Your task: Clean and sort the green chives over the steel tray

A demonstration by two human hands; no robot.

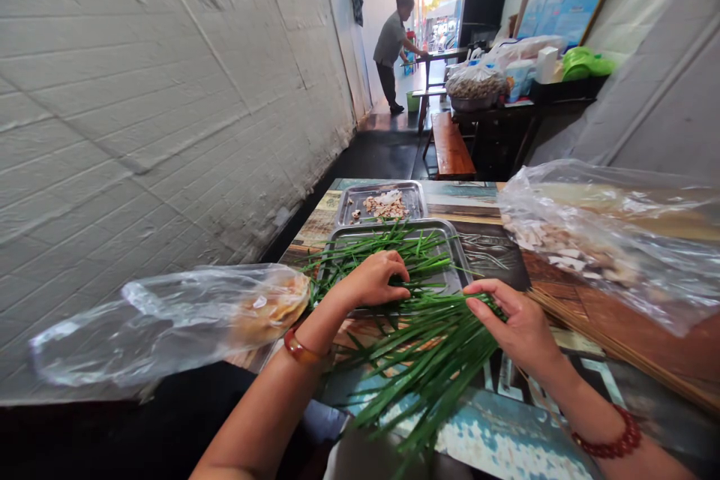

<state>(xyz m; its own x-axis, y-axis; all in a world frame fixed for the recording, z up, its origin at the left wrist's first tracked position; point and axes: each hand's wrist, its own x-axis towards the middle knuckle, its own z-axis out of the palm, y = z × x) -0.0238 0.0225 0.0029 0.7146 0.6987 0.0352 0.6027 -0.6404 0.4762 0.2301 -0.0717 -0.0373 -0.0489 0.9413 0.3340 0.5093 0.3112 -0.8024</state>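
Observation:
My right hand (514,319) pinches a bunch of long green chives (433,360) near its right end, thumb against fingers. The leaves fan out to the left and down over the front edge of the table. Above the metal tray (458,255), my left hand (376,279) is bent over more loose chives (419,247), with a gap between its thumb and fingers. I see nothing held in it. Several leaves stick out over the tray's left rim.
A smaller metal tray (423,202) with chopped pale bits stands behind. Clear plastic bags lie at left (185,322) and right (619,232). Thin sticks (624,352) lie on the right. Farther off are a wooden bench (451,146) and a person (391,45) leaning over a table.

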